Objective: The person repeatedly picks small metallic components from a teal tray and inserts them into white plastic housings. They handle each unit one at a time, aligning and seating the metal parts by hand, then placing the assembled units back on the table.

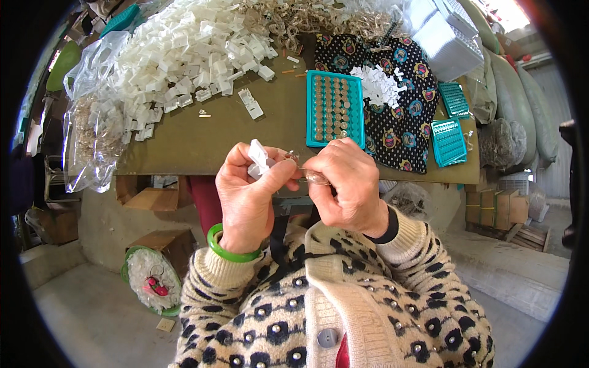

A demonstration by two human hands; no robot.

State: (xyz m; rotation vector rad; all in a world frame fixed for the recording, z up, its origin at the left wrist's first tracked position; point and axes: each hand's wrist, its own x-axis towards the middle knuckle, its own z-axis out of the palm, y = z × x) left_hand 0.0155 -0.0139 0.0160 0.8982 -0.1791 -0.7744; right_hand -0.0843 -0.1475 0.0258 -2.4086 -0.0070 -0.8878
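My left hand [246,195] is closed on a folded white plastic piece [258,159], which sticks up between thumb and fingers. Right beside it, my right hand [348,184] pinches a small loop of thin, clear wire [316,178]. A tiny metallic part [293,156] shows between the two hands at the left fingertips; its exact kind is too small to tell. Both hands are held up at the near edge of the table [184,158]. Just beyond the right hand lies a teal tray [310,104] with rows of small round metallic pieces.
A large heap of white plastic pieces [190,55] covers the table's far left, next to a clear bag [92,141]. Coiled wires [300,21] lie at the back. Small white cards [379,86] rest on a patterned cloth [392,144]. Teal trays [449,142] stand at right.
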